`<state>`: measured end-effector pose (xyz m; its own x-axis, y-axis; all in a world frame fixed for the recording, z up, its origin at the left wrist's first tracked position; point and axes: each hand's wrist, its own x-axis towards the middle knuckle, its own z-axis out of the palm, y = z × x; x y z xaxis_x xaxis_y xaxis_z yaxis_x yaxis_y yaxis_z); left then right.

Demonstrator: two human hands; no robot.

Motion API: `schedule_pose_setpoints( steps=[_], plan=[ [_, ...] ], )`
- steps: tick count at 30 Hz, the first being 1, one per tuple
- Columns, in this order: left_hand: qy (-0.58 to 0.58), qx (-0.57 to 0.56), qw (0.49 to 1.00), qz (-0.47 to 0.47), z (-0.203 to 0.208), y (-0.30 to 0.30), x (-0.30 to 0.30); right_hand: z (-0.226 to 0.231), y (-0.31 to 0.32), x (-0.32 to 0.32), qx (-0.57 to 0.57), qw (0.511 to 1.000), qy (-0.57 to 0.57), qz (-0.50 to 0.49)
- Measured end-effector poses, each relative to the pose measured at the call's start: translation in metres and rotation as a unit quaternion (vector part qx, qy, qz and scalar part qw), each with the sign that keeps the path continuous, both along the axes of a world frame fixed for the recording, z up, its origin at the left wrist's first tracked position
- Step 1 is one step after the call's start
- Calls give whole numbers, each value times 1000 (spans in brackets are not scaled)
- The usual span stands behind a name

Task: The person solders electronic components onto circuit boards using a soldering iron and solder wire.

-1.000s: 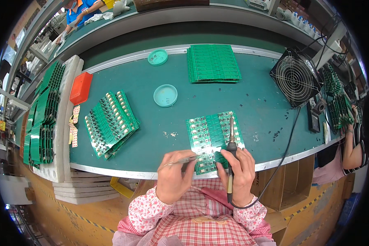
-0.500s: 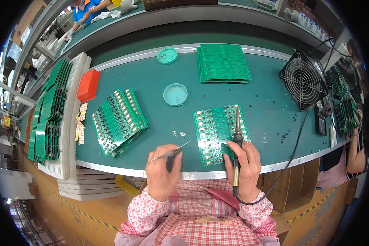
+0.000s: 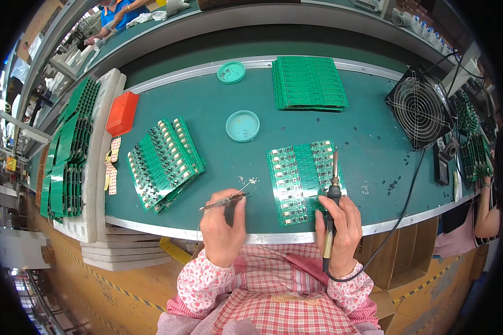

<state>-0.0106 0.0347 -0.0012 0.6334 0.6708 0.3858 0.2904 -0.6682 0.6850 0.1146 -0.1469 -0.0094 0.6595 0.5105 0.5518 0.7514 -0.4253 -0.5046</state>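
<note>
My left hand (image 3: 223, 229) is closed on a pair of tweezers (image 3: 224, 202) just above the table's front edge. A thin pale wire shows beside them, pointing toward small light bits (image 3: 252, 181) on the mat. My right hand (image 3: 342, 229) grips a soldering iron (image 3: 333, 192) with a black and brass-coloured handle. The iron points away from me, its tip over the upper right part of a green circuit board panel (image 3: 296, 178). Rows of small parts cover that panel, which lies flat in front of me. Whether the tip touches it I cannot tell.
Populated panels (image 3: 165, 164) are stacked at left, near a red box (image 3: 122, 114). Bare green panels (image 3: 310, 82) sit at the back. Two turquoise dishes (image 3: 242, 126) stand mid-table. A black fan (image 3: 420, 109) is at right, with the iron's cord (image 3: 411, 195) and loose black parts nearby.
My right hand has shifted slightly right with the soldering iron. The tweezers in my left hand have turned, and their point now lies nearer my fingers. The panel stays on the mat.
</note>
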Motion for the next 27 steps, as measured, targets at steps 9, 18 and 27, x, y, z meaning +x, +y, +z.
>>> schedule_pose_setpoints(
  steps=[9,18,27],
  plan=[
    [5,4,1000,-4,-1,0,1,-2,0,0,6,1000,-2,-1],
    [7,28,1000,-4,-4,-1,2,-2,0,0,5,1000,-11,-2],
    [-22,-2,999,-49,-2,-6,4,3,-9,1,82,996,-11,23]
  ],
)
